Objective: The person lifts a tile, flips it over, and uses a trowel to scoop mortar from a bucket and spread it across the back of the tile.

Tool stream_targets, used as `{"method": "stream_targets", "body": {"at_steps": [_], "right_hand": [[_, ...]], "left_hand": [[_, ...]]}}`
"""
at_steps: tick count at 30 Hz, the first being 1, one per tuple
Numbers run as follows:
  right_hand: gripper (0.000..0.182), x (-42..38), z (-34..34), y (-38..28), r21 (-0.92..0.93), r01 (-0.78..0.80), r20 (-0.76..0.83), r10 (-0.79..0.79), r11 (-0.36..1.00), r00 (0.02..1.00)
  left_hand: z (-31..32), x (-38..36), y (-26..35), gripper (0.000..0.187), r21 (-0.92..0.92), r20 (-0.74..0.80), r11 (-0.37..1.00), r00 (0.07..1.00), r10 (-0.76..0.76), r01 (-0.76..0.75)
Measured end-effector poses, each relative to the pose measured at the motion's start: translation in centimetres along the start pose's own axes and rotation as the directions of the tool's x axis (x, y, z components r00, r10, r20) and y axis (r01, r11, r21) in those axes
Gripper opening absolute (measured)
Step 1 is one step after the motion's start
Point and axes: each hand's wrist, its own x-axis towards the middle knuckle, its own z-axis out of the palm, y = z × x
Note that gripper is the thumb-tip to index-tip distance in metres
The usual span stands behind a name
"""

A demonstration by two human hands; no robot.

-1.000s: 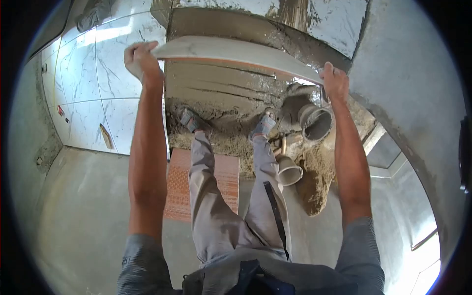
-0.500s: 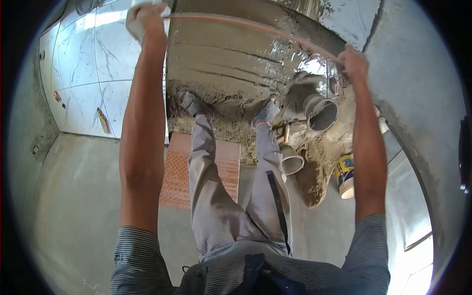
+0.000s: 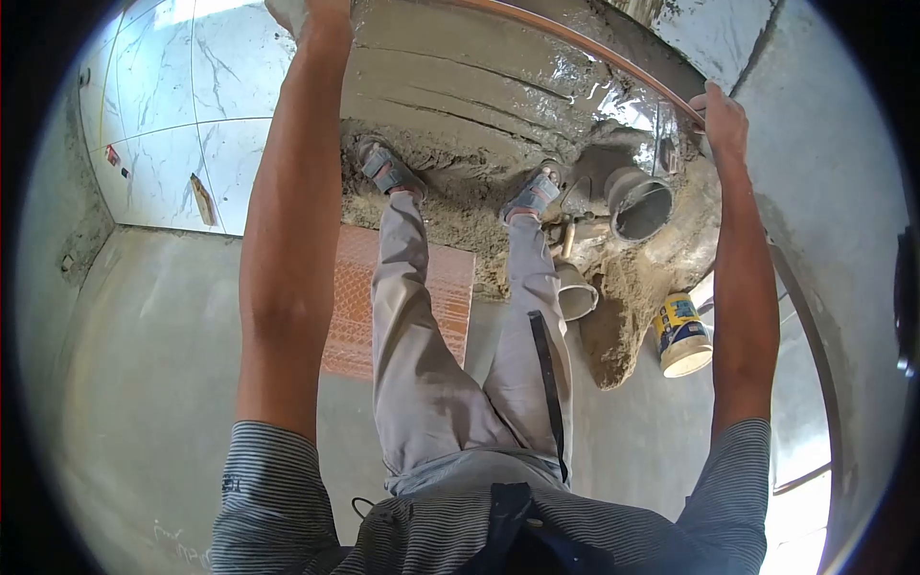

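Observation:
A long reddish-brown straightedge bar [image 3: 585, 43] spans the wet grey mortar bed [image 3: 431, 81] at the top of the view. At its right end, my right hand [image 3: 725, 120] is closed around the bar. My left hand [image 3: 311, 13] is cut off by the top edge, and the bar's left end is out of view, so its fingers cannot be made out. Long grooves run across the mortar below the bar. My sandalled feet stand at the mortar's near edge, on rough, crumbly mortar.
White marbled tiles [image 3: 158, 81] lie at the left, with a small brush-like tool [image 3: 202, 199] on them. An orange tile [image 3: 355, 307] lies beneath my legs. At the right are a grey bucket [image 3: 640, 206], a smaller container [image 3: 575, 292], a mortar heap [image 3: 613, 326] and a yellow-blue bucket [image 3: 682, 335].
Both hands and the bar have shifted toward the top and right of the view. My left hand is now partly out of frame. The floor and buckets appear slightly shifted as the camera moved.

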Motion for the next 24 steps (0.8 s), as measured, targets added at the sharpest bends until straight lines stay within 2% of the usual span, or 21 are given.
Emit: {"method": "stream_targets", "body": {"at_steps": [2,4,6,8,10,12,14,19,20,22,24], "right_hand": [[0.052,-0.2,0.2,0.7,0.037,-0.015,0.02,0.014,0.999,1.0],[0.052,-0.3,0.5,0.6,0.099,-0.096,0.068,0.09,0.99,0.994],[0.051,-0.5,1.2,0.6,0.109,-0.048,0.017,0.046,0.993,0.999],[0.051,-1.4,1.0,1.3,0.098,-0.023,-0.017,0.024,0.995,1.0],[0.05,-1.0,-0.1,0.2,0.055,-0.023,-0.021,0.025,0.998,0.999],[0.051,0.1,-0.2,0.8,0.061,-0.006,0.005,0.006,0.998,1.0],[0.051,0.7,0.1,1.3,0.018,0.049,-0.028,-0.048,0.999,0.998],[0.051,-1.0,0.8,1.3,0.019,0.048,0.001,-0.048,0.999,0.999],[0.05,-1.1,0.5,1.0,0.029,0.042,0.029,-0.043,0.999,0.999],[0.051,-0.5,0.0,0.7,0.017,-0.005,0.007,0.005,1.0,1.0],[0.051,0.6,0.0,0.7,0.011,-0.039,-0.025,0.039,0.999,0.999]], "left_hand": [[-0.4,-0.3,0.0,0.007,0.04,0.021,0.999,1.0,-0.018,0.017],[-1.3,-0.5,-0.5,0.007,0.068,0.019,0.998,1.0,0.008,-0.009],[-1.3,-0.2,-0.5,0.006,0.087,0.021,0.996,0.999,0.037,-0.038],[-1.3,-0.9,-0.3,0.007,-0.025,-0.062,0.997,0.996,-0.071,0.069],[-0.7,-0.3,-0.5,0.009,-0.055,-0.029,0.998,0.999,-0.031,0.029],[-0.3,0.1,-0.4,0.011,0.094,0.029,0.99,0.994,0.102,-0.104],[0.1,0.0,-0.3,0.011,0.086,-0.007,0.994,0.998,0.066,-0.065],[-2.1,-1.2,-0.3,0.012,0.075,0.053,0.997,0.999,0.007,-0.011],[-1.7,-1.1,0.2,0.012,0.07,0.054,0.997,0.999,0.007,-0.011],[-0.7,-0.9,0.9,0.014,0.182,0.068,0.98,0.996,0.064,-0.075],[-0.6,0.0,0.4,0.014,0.114,0.081,0.991,0.995,0.065,-0.074]]}}
